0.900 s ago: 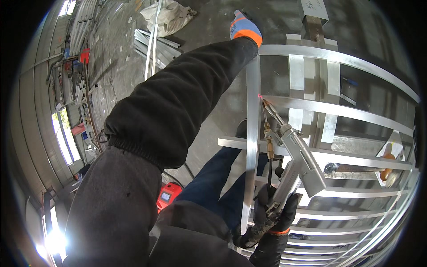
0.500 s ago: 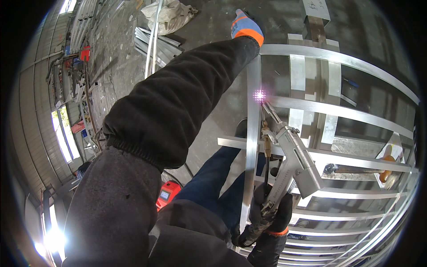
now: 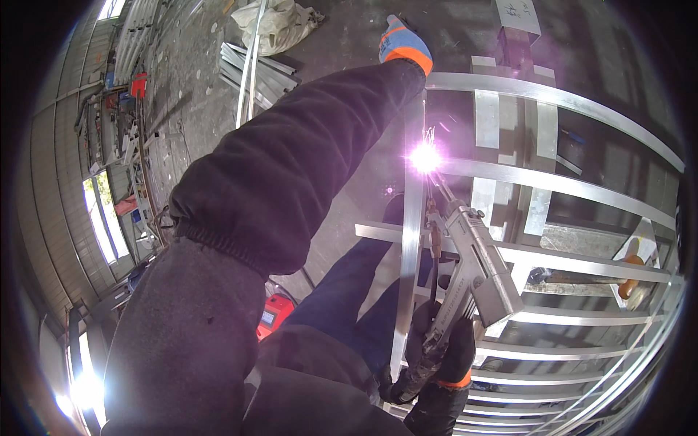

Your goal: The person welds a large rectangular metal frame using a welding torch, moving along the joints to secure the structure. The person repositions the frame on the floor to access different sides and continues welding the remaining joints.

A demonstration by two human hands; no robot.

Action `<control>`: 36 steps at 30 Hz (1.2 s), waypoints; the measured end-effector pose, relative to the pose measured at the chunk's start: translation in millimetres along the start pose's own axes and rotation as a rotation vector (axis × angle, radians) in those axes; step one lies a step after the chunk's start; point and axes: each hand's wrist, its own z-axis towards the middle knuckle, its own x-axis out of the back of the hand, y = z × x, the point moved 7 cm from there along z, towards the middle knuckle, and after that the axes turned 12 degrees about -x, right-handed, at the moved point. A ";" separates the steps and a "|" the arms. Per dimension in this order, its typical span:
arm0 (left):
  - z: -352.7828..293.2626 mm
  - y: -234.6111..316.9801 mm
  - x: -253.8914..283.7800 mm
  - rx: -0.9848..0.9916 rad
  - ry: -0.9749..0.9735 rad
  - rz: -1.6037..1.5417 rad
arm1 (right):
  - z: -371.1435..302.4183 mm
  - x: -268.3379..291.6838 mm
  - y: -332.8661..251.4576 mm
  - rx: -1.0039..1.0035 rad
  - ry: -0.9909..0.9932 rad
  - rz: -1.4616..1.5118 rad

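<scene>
A silver handheld welding gun point(image 3: 469, 272) with a wire feeder along its side is gripped in my right hand point(image 3: 445, 349), which wears a dark glove with an orange cuff. Its nozzle meets the joint between the long side bar point(image 3: 408, 280) of a metal frame and a crossbar point(image 3: 552, 179). A bright pinkish-white glare with sparks covers that joint. My left hand point(image 3: 403, 47), in a blue-grey glove with an orange cuff, is stretched out beyond the frame's far corner. One digit points away; the other fingers are hidden, so their hold is unclear.
Several parallel crossbars point(image 3: 582, 316) run right from the side bar. A wooden-handled hammer point(image 3: 589, 278) lies among them. Metal supports point(image 3: 538, 145) stand under the frame. Back left are a white sack point(image 3: 280, 29) and metal strips point(image 3: 251, 73). A red device point(image 3: 275, 312) sits by my legs.
The small purple spot at the joint has flared into a large glare with sparks, and purple light now tints the surroundings. The welding gun has shifted very slightly; my left hand has hardly moved.
</scene>
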 end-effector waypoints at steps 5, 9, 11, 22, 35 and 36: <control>-23.5 23.2 18.7 -0.161 0.037 0.048 | -4.1 25.7 13.5 -0.013 0.101 -0.007; -13.5 9.7 12.2 -0.032 0.052 -0.005 | -7.4 35.0 20.9 -0.012 0.177 -0.046; -1.6 4.8 0.4 -0.067 0.003 0.068 | -11.0 35.2 15.6 0.040 0.274 -0.195; 20.2 -9.5 -14.0 -0.075 0.052 0.112 | -13.0 4.4 3.0 0.080 0.218 -0.066; 72.3 -20.1 -53.3 -0.468 0.063 0.976 | -91.1 13.0 49.1 0.384 -0.148 0.437; 75.1 -21.2 -53.9 -0.479 0.046 1.005 | -98.0 16.5 54.9 0.382 -0.149 0.383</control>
